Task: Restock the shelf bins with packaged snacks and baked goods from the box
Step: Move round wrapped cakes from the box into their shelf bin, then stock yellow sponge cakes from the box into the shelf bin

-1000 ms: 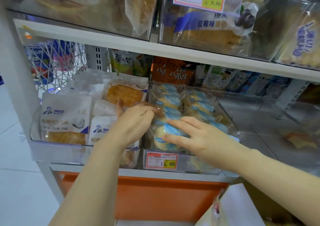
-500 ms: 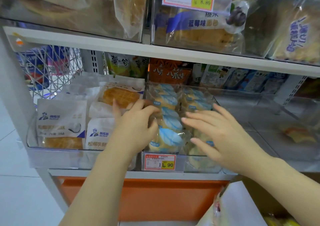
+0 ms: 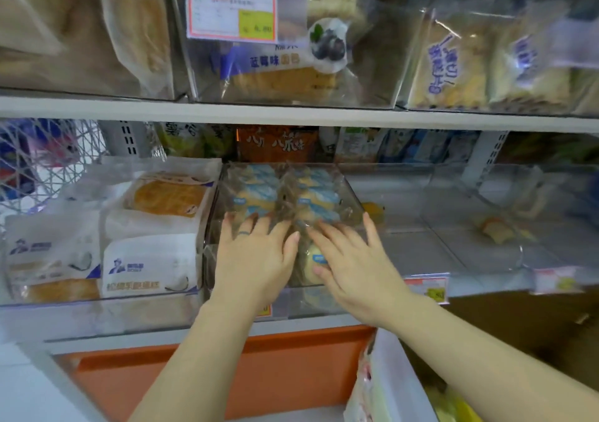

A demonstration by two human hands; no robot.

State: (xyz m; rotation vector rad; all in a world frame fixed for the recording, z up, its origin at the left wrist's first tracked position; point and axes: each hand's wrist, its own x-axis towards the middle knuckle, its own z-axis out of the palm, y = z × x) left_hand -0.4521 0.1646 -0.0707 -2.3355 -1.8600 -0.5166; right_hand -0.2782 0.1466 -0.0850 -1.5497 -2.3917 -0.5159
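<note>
A clear plastic bin on the middle shelf holds several small cakes in clear wrappers with blue labels. My left hand lies flat on the front-left cakes, fingers straight and spread. My right hand lies flat on the front-right cakes, fingers spread, beside the left hand. A cake shows between the two hands. The bin to the left holds white packs of bread. The cardboard box is at the lower right, partly behind my right forearm.
The clear bin to the right holds one small item. The upper shelf carries bins of bagged bread. An orange panel sits below the shelf edge. White packaging stands at the bottom right.
Both hands have flattened and moved together onto the front cakes; the left hand no longer curls on a cake. The view has shifted left and closer.
</note>
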